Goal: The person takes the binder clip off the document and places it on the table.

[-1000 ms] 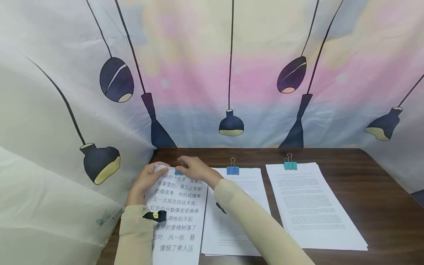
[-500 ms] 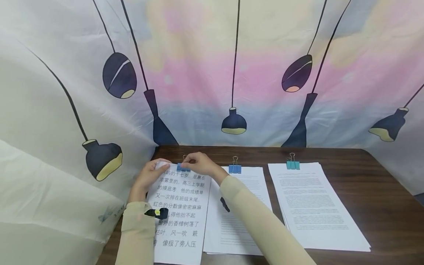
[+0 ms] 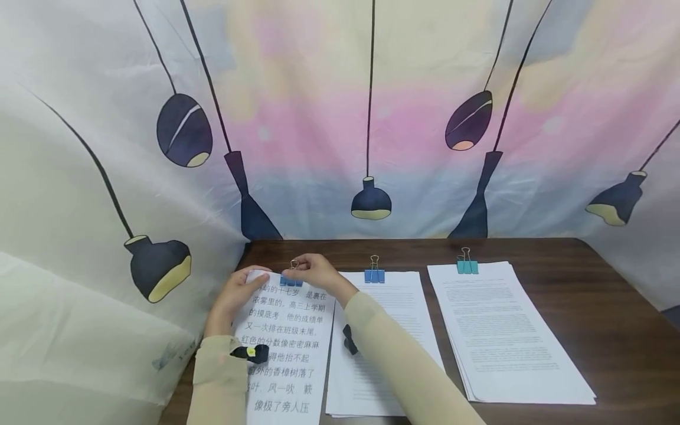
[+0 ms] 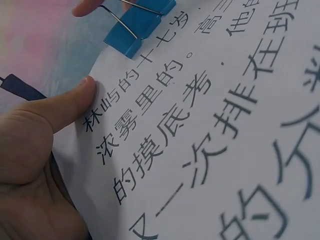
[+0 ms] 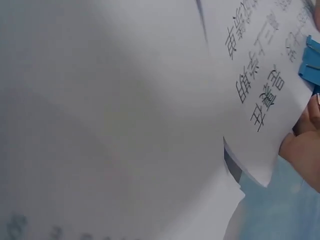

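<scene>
My left hand (image 3: 232,295) grips the top left corner of a sheaf of paper (image 3: 287,354) with large printed Chinese characters, its thumb lying over the front. A blue binder clip (image 3: 291,281) sits on the sheaf's top edge, just right of that thumb. The right hand (image 3: 323,276) reaches in from the right and pinches at the clip's wire handles. From the left wrist, the blue clip (image 4: 120,39) shows with one handle leaning toward a fingertip (image 4: 85,7). At the right wrist view's edge, the clip is partly cut off beside the fingers.
To the right lies a second stack of paper (image 3: 372,354) with its own blue clip (image 3: 374,276), partly under the right sleeve. Farther right is a third stack (image 3: 504,330) with a teal clip (image 3: 467,267). A lamp-patterned cloth (image 3: 319,118) hangs behind the brown table (image 3: 595,319).
The right hand's fingers, spread above the clip a second ago, have come down and closed at its wire handles. The left hand keeps its hold on the corner.
</scene>
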A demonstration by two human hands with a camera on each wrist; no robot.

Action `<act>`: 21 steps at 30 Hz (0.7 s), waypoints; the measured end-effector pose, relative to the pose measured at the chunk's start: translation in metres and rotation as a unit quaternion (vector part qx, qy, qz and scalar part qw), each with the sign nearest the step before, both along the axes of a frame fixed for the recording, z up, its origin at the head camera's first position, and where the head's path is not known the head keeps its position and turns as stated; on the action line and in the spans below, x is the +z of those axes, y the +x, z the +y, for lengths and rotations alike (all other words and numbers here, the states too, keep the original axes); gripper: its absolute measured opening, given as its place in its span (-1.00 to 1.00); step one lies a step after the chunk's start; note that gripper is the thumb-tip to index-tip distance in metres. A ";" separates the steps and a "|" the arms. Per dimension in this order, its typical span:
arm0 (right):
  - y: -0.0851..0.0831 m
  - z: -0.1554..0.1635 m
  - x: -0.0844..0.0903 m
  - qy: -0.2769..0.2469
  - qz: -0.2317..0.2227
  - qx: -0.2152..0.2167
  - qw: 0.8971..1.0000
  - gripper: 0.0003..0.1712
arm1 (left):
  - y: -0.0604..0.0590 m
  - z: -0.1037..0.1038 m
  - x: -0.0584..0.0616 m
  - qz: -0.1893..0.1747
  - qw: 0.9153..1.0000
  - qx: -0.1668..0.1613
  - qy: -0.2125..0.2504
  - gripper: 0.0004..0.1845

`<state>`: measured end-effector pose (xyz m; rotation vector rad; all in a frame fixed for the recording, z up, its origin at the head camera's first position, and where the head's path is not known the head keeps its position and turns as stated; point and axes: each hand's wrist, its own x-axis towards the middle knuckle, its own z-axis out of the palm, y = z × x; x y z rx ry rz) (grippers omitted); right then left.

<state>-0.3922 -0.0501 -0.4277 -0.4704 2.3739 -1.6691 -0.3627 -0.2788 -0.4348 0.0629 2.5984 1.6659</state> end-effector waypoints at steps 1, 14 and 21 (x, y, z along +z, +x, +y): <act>0.001 -0.001 -0.001 -0.005 -0.006 -0.006 1.000 -0.37 | 0.001 -0.001 -0.002 0.004 1.000 -0.001 0.003 -0.59; 0.000 -0.001 0.004 -0.023 0.022 -0.027 0.999 -0.43 | -0.001 0.005 -0.003 0.026 0.999 -0.006 0.022 -0.65; -0.003 0.001 0.001 -0.034 0.053 -0.054 0.997 -0.40 | -0.003 0.007 -0.005 0.025 1.000 0.012 0.015 -0.65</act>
